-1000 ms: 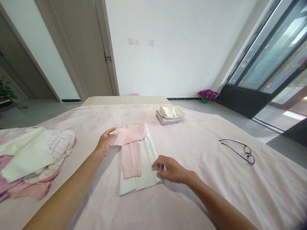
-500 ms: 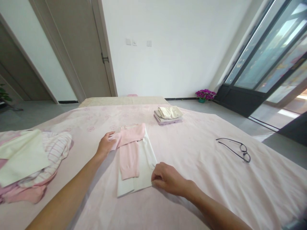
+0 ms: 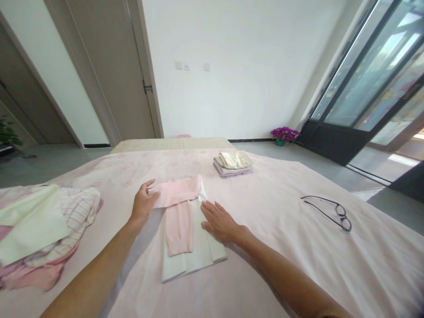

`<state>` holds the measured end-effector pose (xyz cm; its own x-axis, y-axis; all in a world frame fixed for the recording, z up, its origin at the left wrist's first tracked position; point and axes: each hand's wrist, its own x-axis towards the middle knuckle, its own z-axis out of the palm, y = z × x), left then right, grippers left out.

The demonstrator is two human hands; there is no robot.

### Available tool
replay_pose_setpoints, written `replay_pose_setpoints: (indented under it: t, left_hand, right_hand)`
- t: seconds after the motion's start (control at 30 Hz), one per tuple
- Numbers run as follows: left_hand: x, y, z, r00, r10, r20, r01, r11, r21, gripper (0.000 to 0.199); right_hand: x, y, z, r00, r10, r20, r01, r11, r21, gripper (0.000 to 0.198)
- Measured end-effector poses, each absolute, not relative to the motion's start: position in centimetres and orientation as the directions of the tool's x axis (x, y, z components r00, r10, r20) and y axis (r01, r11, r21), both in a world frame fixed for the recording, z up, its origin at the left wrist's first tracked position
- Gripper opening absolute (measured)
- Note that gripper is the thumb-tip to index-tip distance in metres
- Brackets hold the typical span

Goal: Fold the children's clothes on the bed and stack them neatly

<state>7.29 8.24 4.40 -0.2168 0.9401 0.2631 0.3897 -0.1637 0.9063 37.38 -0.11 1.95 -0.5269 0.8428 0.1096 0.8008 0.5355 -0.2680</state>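
A partly folded long-sleeved top [image 3: 198, 256], with a white body and pink sleeves, lies in front of me on the bed-like surface. One pink sleeve [image 3: 179, 227] lies lengthwise down its middle. The other pink sleeve [image 3: 179, 192] runs across the upper part, and my left hand [image 3: 143, 203] pinches its cuff end between thumb and fingers. My right hand [image 3: 220, 221] rests flat on the right edge of the white body, fingers stretched out and pointing up and left. It covers part of that edge.
A heap of loose clothes [image 3: 49, 225] lies at the left. Farther back is a small stack of folded clothes [image 3: 233, 164]. Black-framed glasses [image 3: 341, 211] rest on the pink sheet [image 3: 274, 247] to the right. Purple flowers [image 3: 285, 134] stand on the floor by the glass door.
My right hand has moved up along the garment's right edge, going from curled at the lower corner to flat. The right side strip now spreads wider at the bottom. My left hand still holds the cuff.
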Motion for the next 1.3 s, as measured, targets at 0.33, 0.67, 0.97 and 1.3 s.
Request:
replay_pose_setpoints:
  t: [0.33, 0.67, 0.97, 1.3]
  left_hand:
    - [13.3, 2.7, 6.9, 0.107, 0.915, 0.389, 0.426, -0.396, 0.814, 0.035]
    - [19.1, -1.1, 3.9, 0.531, 0.755, 0.386, 0.485, -0.644, 0.592, 0.032]
    - [21.7, -2.4, 2.5, 0.667, 0.647, 0.369, 0.471, -0.751, 0.464, 0.026]
    - [21.9, -3.7, 2.2, 0.722, 0.658, 0.215, 0.543, -0.730, 0.415, 0.016]
  right_hand:
    - [38.4, 10.8, 2.3, -0.008, 0.999, 0.032, 0.482, 0.032, -0.876, 0.031]
    - [36.4, 16.6, 2.0, -0.021, 0.993, -0.116, 0.372, -0.100, -0.923, 0.034]
    - [36.6, 18.8, 0.7, 0.126, 0.990, -0.062, 0.575, -0.124, -0.808, 0.016]
    - [36.1, 19.6, 0.3, 0.200, 0.980, -0.017, 0.700, -0.155, -0.697, 0.021]
